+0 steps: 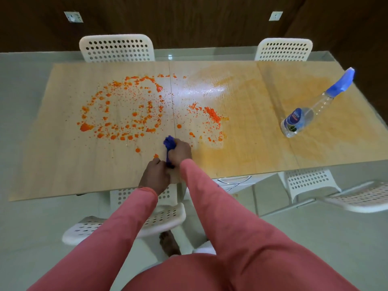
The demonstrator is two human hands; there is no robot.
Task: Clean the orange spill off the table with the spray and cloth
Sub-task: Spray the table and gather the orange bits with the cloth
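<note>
**Both fists on the cloth, near edge of the table**

So I'm standing at the near long edge of the pale wood-look table top [63,164], both hands close to that edge about midway along. My right hand [181,151] and left hand [155,175] are each curled tight around the bunched-up blue cloth [169,147], which is twisted into a rope running away from me, its loose end sticking out past my right fist. Plenty of bare table to the left near corner.

The scattered orange spill of blobs and specks [121,110] sits just beyond the cloth, mostly on the left half, in a rough ring. The right half has a faint orange smear and a wet shine.

The clear plastic spray bottle with the blue trigger head [315,106] stands well off to the right, nozzle towards the far right corner.

White perforated chairs [116,48] surround the table, over a pale tiled floor [31,227] with a dark wall [189,17] behind.
</note>
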